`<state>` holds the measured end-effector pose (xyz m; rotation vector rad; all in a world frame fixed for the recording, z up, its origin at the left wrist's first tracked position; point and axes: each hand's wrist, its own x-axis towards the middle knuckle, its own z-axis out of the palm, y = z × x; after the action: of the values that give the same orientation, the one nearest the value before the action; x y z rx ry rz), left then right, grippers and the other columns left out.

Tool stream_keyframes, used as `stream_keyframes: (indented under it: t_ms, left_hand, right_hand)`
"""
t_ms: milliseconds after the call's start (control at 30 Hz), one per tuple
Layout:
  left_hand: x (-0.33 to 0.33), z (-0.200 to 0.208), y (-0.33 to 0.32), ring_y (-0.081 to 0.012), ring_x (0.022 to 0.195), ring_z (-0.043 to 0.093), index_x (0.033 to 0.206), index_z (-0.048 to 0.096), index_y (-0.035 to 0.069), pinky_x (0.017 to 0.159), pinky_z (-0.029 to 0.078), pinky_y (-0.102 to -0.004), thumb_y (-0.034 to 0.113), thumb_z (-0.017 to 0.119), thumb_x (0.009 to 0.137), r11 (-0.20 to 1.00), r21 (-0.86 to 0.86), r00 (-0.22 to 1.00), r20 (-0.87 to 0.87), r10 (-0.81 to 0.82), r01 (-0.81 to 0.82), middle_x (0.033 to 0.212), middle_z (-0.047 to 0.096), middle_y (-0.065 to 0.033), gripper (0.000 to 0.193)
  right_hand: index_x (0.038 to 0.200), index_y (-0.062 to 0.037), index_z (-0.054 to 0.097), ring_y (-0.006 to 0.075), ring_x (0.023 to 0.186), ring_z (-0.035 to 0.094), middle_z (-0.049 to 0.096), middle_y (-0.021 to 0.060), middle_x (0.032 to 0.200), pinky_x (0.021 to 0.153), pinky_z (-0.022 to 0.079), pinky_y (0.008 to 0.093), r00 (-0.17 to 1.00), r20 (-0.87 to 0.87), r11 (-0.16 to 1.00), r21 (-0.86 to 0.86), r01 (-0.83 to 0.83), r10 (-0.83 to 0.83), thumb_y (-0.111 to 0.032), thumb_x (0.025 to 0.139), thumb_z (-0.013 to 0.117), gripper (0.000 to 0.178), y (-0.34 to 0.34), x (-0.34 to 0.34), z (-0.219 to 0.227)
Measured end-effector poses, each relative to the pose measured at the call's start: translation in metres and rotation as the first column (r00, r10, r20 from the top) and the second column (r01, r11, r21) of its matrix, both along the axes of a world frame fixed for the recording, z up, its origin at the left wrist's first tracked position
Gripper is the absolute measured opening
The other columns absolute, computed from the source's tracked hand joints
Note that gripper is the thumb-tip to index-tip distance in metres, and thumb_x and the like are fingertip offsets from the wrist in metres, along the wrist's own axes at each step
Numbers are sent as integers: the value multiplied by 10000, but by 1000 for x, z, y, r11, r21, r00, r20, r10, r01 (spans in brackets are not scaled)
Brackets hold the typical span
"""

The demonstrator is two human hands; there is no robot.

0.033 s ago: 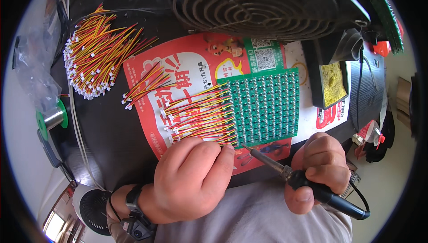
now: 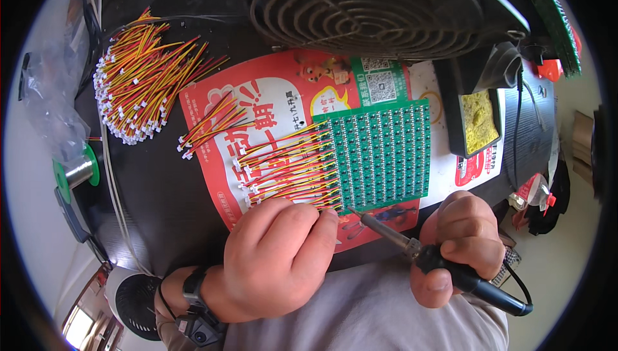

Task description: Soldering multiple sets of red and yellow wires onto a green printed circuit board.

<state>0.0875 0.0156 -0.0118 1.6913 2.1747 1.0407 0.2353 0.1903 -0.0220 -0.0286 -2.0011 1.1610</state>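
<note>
My right hand (image 2: 467, 248) is wrapped round the black handle of a soldering iron (image 2: 393, 235). The iron's tip reaches the lower left corner of a green panel of small circuit boards (image 2: 383, 158). At that same corner, my left hand (image 2: 277, 254) is closed, thumb and forefinger pinched on a red-and-yellow wire lead (image 2: 330, 208); the fingers hide most of it. Above the hand, a row of similar leads (image 2: 283, 164) with white connectors runs along the panel's left edge, their ends at its edge pads.
A large heap of connector leads (image 2: 145, 80) and a smaller bunch (image 2: 209, 125) lie to the left. Behind the panel stands a black fan grille (image 2: 367, 22). Right of it is a yellow sponge (image 2: 479, 119) in a black holder. A solder spool (image 2: 80, 170) sits far left. Printed red paper (image 2: 206, 177) lies beneath.
</note>
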Motion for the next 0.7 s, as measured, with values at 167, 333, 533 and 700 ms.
stream_keyframes:
  t_ms: [167, 333, 533, 700]
  left_hand:
    - [2, 1, 1, -277, 656, 584, 883, 697, -69, 574, 485, -355, -111, 726, 673, 1000, -1, 1000, -7, 21, -21, 806, 591, -109, 217]
    - [4, 4, 3, -260, 724, 599, 910, 676, -21, 622, 505, -344, -16, 683, 740, 1000, -21, 999, -49, -22, 21, 832, 588, -92, 170]
    - [9, 11, -3, -263, 711, 591, 890, 669, -6, 630, 501, -362, -5, 672, 741, 998, -65, 999, -47, -25, 22, 808, 575, -90, 150]
    - [7, 15, 5, -300, 707, 613, 862, 690, -8, 613, 508, -385, -68, 705, 702, 997, -54, 999, 0, -54, 54, 815, 611, -117, 171]
  right_hand:
    - [910, 3, 560, 181, 485, 484, 527, 51, 644, 407, 370, 311, 1000, -9, 1000, 19, -3, 3, -234, 807, 774, 336, 3, 4, -1]
    - [939, -11, 446, 123, 463, 386, 421, 29, 605, 396, 270, 287, 990, -68, 989, 74, 129, -124, -324, 956, 609, 354, 6, 1, 2]
    - [1149, 32, 459, 124, 575, 427, 489, 107, 732, 523, 340, 279, 929, -68, 927, 78, 368, -363, -248, 966, 652, 387, 21, 14, 31]
    - [1213, 11, 528, 263, 672, 557, 575, 170, 896, 602, 461, 362, 864, -117, 707, 528, 471, -489, -23, 887, 714, 377, 55, 3, 44]
